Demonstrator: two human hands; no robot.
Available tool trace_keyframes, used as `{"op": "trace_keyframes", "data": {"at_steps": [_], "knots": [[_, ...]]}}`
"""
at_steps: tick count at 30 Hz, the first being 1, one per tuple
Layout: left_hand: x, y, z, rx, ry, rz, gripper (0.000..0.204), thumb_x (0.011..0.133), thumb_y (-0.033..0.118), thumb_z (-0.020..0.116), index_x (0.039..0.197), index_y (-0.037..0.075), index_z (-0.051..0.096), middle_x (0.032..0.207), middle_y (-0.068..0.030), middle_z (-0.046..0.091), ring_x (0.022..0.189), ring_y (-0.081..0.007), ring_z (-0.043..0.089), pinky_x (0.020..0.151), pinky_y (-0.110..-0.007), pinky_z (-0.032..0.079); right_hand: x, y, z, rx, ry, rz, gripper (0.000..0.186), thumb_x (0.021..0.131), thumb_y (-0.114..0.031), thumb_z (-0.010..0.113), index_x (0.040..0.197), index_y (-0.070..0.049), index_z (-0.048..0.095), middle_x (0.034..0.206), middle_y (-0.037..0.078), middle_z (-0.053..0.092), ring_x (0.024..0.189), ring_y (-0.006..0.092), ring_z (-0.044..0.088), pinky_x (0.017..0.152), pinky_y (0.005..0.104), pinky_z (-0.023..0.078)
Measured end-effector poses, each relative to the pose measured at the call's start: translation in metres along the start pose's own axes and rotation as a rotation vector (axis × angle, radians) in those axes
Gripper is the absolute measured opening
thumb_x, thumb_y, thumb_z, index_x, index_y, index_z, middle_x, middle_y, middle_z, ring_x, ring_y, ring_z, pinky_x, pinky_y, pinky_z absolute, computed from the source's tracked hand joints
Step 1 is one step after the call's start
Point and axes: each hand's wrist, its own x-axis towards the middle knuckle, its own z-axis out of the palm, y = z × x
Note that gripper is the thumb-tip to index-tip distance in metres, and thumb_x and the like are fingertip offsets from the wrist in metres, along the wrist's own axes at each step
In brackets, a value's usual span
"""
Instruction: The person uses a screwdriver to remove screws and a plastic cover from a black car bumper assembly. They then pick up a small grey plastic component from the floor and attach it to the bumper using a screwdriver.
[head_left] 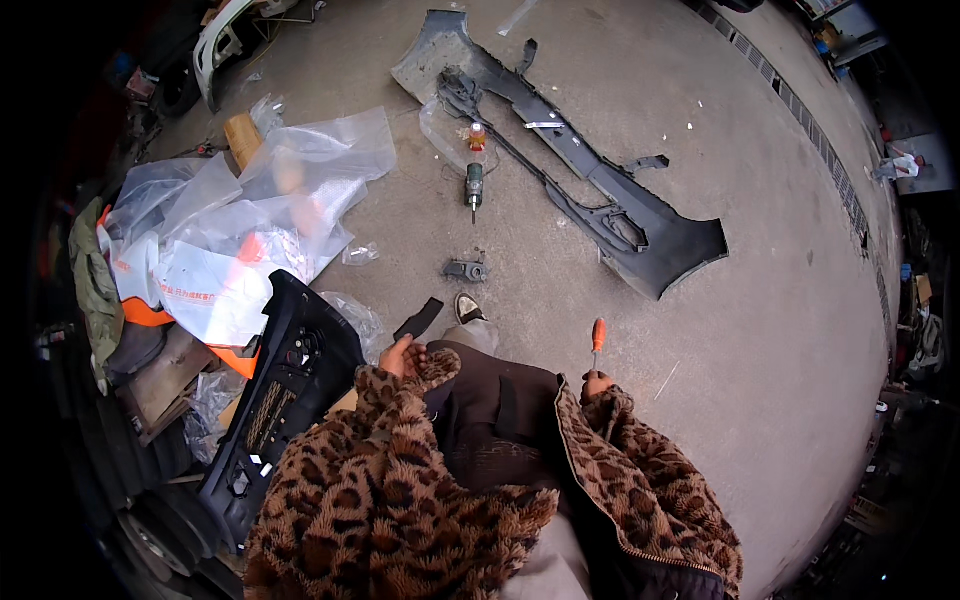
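Observation:
My left hand (402, 357) is closed at the lower end of a flat black strip-like piece (420, 318), which points up and away from it. In my right hand (597, 384) is a screwdriver (599, 338), gripped by its metal shaft with the orange handle upward. Ahead on the floor lie a green power drill (474, 186) and a small dark grey bracket-like part (466, 270). A long dark car bumper (655, 220) stretches across the floor beyond them. Beside my left arm leans a black plastic car panel (283, 380).
Clear plastic sheeting (340, 150) and white-and-orange packaging (215, 285) are heaped at the left, with tyres (160, 530) stacked below. A bottle with a red top (477, 138) stands by the drill. A drain grate (800, 115) runs along the right side of the floor.

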Motion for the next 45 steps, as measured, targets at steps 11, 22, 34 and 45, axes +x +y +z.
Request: {"op": "trace_keyframes", "data": {"at_steps": [11, 22, 34, 45], "knots": [[0.09, 0.118, 0.083, -0.125, 0.165, 0.146, 0.027, 0.092, 0.028, 0.058, 0.098, 0.002, 0.053, 0.082, -0.0089, 0.058, 0.068, -0.0196, 0.054, 0.06, -0.035, 0.046, 0.06, -0.177, 0.042, -0.409, -0.285, -0.395, 0.036, 0.088, -0.03, 0.059, 0.088, 0.004, 0.067, 0.072, 0.016, 0.065, 0.071, 0.0215, 0.061, 0.068, 0.0385, 0.047], [0.172, 0.142, 0.114, -0.526, 0.397, 0.342, 0.038, 0.091, 0.035, 0.06, 0.109, 0.003, 0.051, 0.092, -0.008, 0.056, 0.077, -0.0194, 0.054, 0.065, -0.033, 0.048, 0.204, -0.331, 0.034, -0.626, -0.456, -0.6, 0.027, 0.085, -0.021, 0.058, 0.071, 0.002, 0.064, 0.062, 0.019, 0.061, 0.057, 0.0318, 0.06, 0.057, 0.0426, 0.045], [0.261, 0.023, 0.196, -0.242, 0.049, -0.221, 0.062, 0.088, 0.05, 0.06, 0.122, 0.001, 0.045, 0.105, -0.0128, 0.061, 0.09, -0.0233, 0.063, 0.076, -0.039, 0.055, 0.095, -0.38, 0.132, -1.016, -0.793, -0.681, 0.022, 0.088, -0.025, 0.056, 0.088, -0.003, 0.061, 0.071, 0.024, 0.058, 0.071, 0.0393, 0.061, 0.062, 0.0469, 0.045], [0.35, -0.074, 0.13, -0.717, 0.301, -0.124, 0.019, 0.09, 0.023, 0.058, 0.096, 0.005, 0.052, 0.076, -0.0083, 0.058, 0.067, -0.0229, 0.061, 0.06, -0.037, 0.053, 0.125, -0.281, 0.258, -1.143, -1.191, -0.536, 0.035, 0.096, -0.038, 0.047, 0.103, -0.004, 0.054, 0.083, 0.022, 0.061, 0.08, 0.038, 0.061, 0.07, 0.0436, 0.045]]}}
